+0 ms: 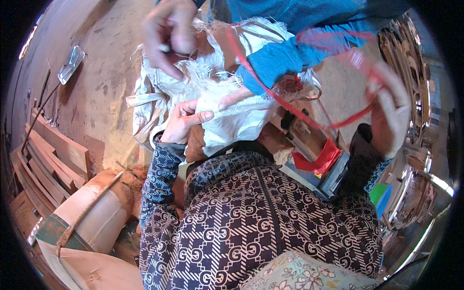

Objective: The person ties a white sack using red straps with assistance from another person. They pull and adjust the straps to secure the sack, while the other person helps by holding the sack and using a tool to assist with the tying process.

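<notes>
Dusty workshop floor, planks at lower left. Left hand pinches the white woven sack at frame centre; right hand, at right, closes on a red plastic strap. A co-worker's hand holds the sack's frayed mouth above. Keeping the strap taut and the sack edge gathered would likely serve best.

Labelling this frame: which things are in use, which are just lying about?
In use: white woven sack, pinched by left hand; red strap, held by right hand; another person's hand at the sack.
Lying about: planks, drum, clear bottle.
</notes>
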Demonstrator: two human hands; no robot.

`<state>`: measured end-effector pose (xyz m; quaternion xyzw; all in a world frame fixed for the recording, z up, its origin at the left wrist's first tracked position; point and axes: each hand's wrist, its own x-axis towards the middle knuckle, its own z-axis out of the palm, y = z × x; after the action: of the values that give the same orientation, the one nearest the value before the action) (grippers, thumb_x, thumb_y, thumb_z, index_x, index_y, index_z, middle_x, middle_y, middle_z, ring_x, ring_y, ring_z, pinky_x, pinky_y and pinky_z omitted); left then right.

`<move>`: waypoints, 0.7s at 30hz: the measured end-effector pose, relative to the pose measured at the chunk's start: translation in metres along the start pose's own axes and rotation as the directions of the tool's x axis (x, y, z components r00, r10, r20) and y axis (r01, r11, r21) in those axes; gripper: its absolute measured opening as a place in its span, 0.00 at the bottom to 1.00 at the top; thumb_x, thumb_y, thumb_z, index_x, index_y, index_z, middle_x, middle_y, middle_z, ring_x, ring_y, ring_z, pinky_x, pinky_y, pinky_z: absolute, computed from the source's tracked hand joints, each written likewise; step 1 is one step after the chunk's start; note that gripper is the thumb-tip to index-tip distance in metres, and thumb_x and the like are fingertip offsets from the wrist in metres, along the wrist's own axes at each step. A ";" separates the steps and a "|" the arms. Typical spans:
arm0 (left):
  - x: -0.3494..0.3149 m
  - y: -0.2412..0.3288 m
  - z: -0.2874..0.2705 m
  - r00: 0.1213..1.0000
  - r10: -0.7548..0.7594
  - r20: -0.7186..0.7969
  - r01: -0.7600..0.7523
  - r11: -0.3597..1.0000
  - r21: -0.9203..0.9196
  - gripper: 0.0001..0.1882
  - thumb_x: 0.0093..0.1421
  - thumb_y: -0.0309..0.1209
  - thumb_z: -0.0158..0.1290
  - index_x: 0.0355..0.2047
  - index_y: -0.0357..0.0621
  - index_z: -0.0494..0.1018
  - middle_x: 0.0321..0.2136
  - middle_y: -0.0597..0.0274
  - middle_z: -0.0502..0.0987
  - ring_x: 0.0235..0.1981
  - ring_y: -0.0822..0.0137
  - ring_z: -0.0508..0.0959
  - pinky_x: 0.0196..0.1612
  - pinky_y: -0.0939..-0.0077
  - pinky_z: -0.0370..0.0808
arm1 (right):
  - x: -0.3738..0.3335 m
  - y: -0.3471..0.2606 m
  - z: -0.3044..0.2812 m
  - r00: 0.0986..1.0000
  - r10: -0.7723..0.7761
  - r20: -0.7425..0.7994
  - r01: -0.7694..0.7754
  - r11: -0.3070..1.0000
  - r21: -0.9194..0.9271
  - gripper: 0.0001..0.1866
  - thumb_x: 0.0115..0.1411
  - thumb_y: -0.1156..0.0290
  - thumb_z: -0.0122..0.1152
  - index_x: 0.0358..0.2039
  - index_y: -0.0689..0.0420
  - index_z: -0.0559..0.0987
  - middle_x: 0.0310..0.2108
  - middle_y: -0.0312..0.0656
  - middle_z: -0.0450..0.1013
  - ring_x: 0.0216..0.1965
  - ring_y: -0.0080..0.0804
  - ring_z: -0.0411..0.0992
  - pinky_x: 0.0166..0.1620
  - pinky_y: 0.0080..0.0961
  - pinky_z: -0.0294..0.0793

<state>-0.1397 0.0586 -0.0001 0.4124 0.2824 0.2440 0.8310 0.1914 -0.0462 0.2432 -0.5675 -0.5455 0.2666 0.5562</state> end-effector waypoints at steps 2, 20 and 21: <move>-0.001 0.002 0.004 1.000 0.017 -0.010 -0.017 1.000 0.001 0.15 0.59 0.30 0.61 0.45 0.36 0.79 0.37 0.68 0.81 0.38 0.79 0.75 0.45 0.81 0.69 | -0.034 0.003 -0.014 0.949 0.240 0.206 -0.223 0.969 -0.104 0.15 0.55 0.72 0.63 0.43 0.63 0.82 0.34 0.46 0.80 0.27 0.25 0.75 0.26 0.20 0.73; -0.053 0.014 0.073 0.956 -0.005 0.293 -0.081 0.956 0.282 0.25 0.71 0.45 0.45 0.51 0.32 0.71 0.37 0.58 0.78 0.37 0.70 0.76 0.43 0.76 0.72 | -0.101 0.049 0.060 0.755 0.217 0.619 -0.197 0.975 -0.102 0.12 0.54 0.81 0.63 0.40 0.57 0.84 0.36 0.39 0.81 0.39 0.31 0.78 0.42 0.28 0.76; -0.057 0.014 0.071 0.937 -0.103 0.335 0.042 0.982 0.184 0.24 0.71 0.44 0.44 0.50 0.33 0.72 0.34 0.60 0.77 0.33 0.72 0.75 0.39 0.78 0.71 | -0.104 0.053 0.056 0.783 0.311 0.539 -0.301 0.947 -0.109 0.11 0.55 0.80 0.63 0.39 0.58 0.84 0.36 0.39 0.81 0.39 0.30 0.78 0.41 0.26 0.76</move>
<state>-0.1358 -0.0094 0.0629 0.5088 0.1685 0.1121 0.8368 0.1300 -0.1114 0.1492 -0.5523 -0.5848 0.5002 0.3206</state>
